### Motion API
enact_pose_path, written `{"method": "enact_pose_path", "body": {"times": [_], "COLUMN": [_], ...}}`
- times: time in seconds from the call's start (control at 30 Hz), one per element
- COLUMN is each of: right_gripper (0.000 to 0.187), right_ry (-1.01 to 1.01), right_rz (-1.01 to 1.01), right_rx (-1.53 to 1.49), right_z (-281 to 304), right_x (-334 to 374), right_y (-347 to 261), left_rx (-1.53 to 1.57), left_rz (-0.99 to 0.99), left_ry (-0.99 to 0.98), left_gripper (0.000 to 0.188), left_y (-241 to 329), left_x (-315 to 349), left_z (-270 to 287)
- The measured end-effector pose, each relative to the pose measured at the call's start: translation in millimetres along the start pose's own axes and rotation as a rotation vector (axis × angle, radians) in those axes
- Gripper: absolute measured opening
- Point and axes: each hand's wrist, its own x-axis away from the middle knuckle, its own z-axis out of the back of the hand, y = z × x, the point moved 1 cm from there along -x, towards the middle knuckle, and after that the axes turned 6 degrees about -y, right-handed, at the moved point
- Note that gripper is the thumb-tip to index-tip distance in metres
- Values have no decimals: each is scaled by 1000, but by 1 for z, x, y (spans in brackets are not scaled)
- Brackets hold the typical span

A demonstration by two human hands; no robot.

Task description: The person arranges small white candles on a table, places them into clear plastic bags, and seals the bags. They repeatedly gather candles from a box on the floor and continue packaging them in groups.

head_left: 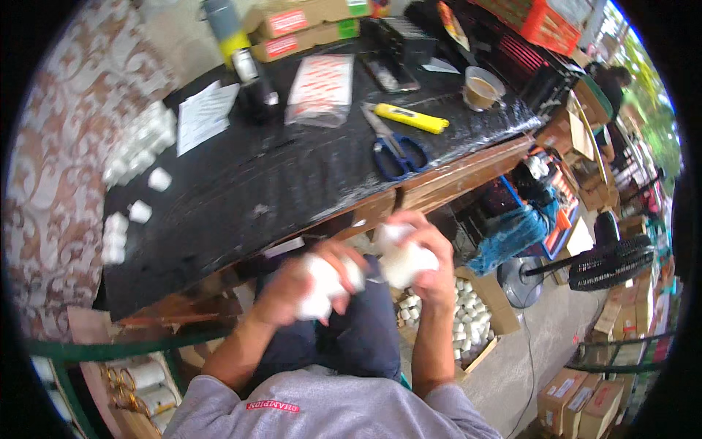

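Observation:
Over my lap, in front of the table edge, both hands are raised. My left hand [281, 291] is closed around several small white pieces [314, 296], blurred by motion. Beside it, my right hand [433, 263] grips more white pieces [398, 265], with its fingers curled over the top. The pieces look like short, rounded cylinders, but their exact kind cannot be made out. Similar white pieces [140, 150] stand in rows and singly at the table's left end. Below my right forearm, an open carton [504, 314] holds many more of them.
On the black-covered table [241, 197] lie blue-handled scissors [395, 155], a yellow cutter [411, 117], a printed packet [322, 88] and paper sheets [206, 115]. A cup of brown drink [482, 91] stands at the right. A black fan [610, 263] is on the floor, near cardboard boxes [581, 399].

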Motion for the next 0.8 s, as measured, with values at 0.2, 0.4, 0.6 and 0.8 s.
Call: {"method": "enact_pose_path", "body": {"times": [0.2,0.4,0.6,0.8], "right_gripper": [45,55,51,6], "right_ry": [-326,-565,-256,980], "right_rz": [-52,92,179,-126], "right_rx": [580,659,610,741], "right_z": [-170,-215,-120,136], "right_x": [-153,-216,-141,75], "right_y": [74,166,60,56], "left_rx": [-962,-1576,-1794,-1707], "left_rz": [-36,-136,-77,-132], "left_ry": [1098,975,907,896], "left_gripper": [30,33,44,35], "left_y": [120,135,115,76], "left_x": [89,131,113,90], "left_z": [105,192,177,111]}}
